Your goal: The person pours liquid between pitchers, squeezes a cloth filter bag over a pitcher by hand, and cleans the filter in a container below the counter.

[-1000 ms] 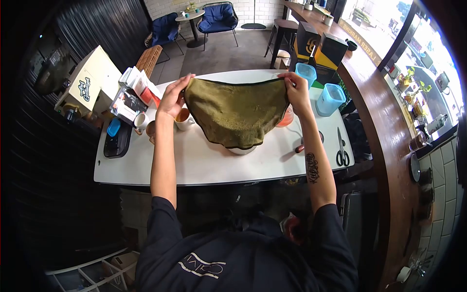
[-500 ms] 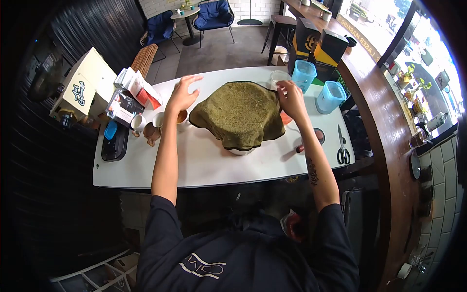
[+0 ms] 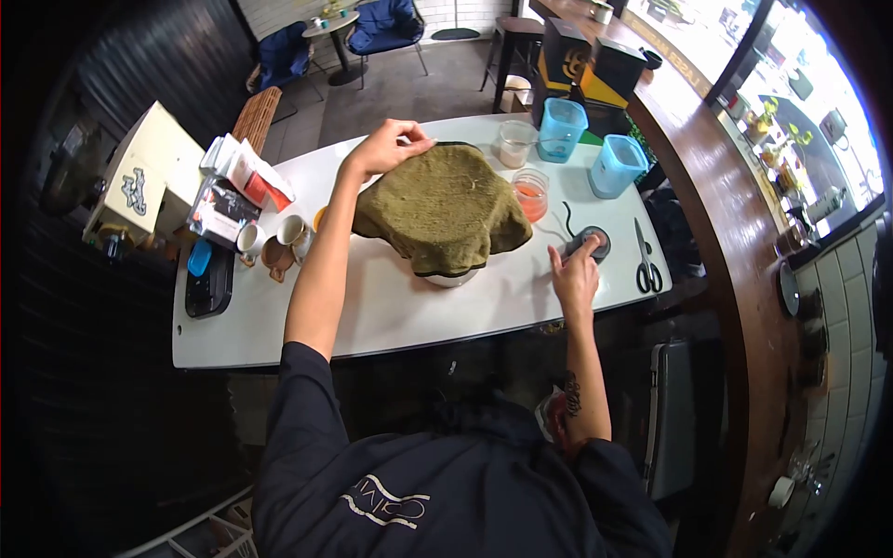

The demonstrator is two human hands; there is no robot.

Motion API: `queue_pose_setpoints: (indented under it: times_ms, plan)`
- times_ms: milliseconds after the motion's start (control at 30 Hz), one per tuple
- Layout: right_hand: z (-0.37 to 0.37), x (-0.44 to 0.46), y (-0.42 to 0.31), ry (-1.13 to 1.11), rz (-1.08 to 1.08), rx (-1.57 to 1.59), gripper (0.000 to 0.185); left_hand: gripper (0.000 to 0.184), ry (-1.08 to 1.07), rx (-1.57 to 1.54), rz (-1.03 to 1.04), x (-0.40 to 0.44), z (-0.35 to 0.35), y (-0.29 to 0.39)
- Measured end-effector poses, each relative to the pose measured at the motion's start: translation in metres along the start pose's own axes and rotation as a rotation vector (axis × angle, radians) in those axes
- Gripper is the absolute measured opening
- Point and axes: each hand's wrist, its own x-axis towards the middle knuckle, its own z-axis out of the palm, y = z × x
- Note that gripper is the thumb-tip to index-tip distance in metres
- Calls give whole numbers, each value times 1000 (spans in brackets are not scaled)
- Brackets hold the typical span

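A dark-edged olive green cloth (image 3: 437, 200) lies draped over a bowl-like vessel (image 3: 451, 279), whose pale lower part shows beneath. At the cloth's upper left edge, my left hand (image 3: 383, 149) has its fingertips closed together on the rim of the fabric. My right hand (image 3: 575, 277) is to the right of the cloth, thumb and index finger apart, with a fingertip at a round dark object (image 3: 600, 244). Whatever lies under that palm is hidden. A jar with orange-red contents (image 3: 530, 195) stands between the cloth and the round object.
Black-handled scissors (image 3: 648, 270) lie at the right. Two blue containers (image 3: 563, 130) (image 3: 616, 167) and a clear cup (image 3: 515, 144) stand at the back right. Several mugs (image 3: 277, 256), a black tray (image 3: 209, 293) and packets (image 3: 246, 177) are at the left of the white table (image 3: 391, 325).
The cloth came down from between both raised hands onto the vessel. My right hand let go and moved right and nearer to me. My left hand left the cloth, then came back to its edge.
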Motion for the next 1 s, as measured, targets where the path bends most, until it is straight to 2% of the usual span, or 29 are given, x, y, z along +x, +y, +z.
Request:
queue_pose_setpoints:
  times_ms: [100, 167, 267, 433, 500, 633, 733, 767, 800, 833, 867, 900, 967, 1000]
  plan:
    - [12, -5, 10, -8, 61, 34, 74, 22, 45, 29, 102, 10, 1, -20]
    - [7, -8, 8, -36, 95, 58, 75, 20, -44, -129, -80, 12, -1, -26]
    - [3, -11, 17, -40, 115, -19, 83, 20, -74, -213, -74, 15, -1, -32]
    - [-16, -9, 36, -115, 139, -69, 94, 21, -65, -140, -84, 20, -3, -32]
    - [-19, -9, 40, -140, 113, -71, 97, 21, -27, 90, -30, 22, -3, -28]
    - [-12, -2, 43, -117, 40, -79, 94, 23, 81, 37, 100, 8, -1, -5]
    - [-1, 2, 49, -71, -22, -36, 90, 25, 357, 231, 350, -21, -2, 28]
    - [0, 4, 54, -61, -32, 38, 88, 41, 243, 182, 321, -32, -3, 30]
    - [1, 3, 57, -57, -41, 111, 86, 41, 245, 182, 316, -45, 1, 31]
    - [-15, 0, 43, -147, 42, 152, 86, 55, 223, 286, 298, -60, 9, 33]
    - [-15, 0, 45, -150, 33, 150, 86, 69, 207, 392, 285, -70, 15, 35]
    - [-15, 0, 49, -90, -25, 207, 84, 69, 220, 394, 283, -77, 19, 36]
    - [-25, -2, 48, -62, -52, 297, 78, 95, 247, 361, 260, -90, 32, 32]
    - [-21, 1, 57, 22, -156, 333, 78, 95, 256, 361, 254, -92, 36, 32]
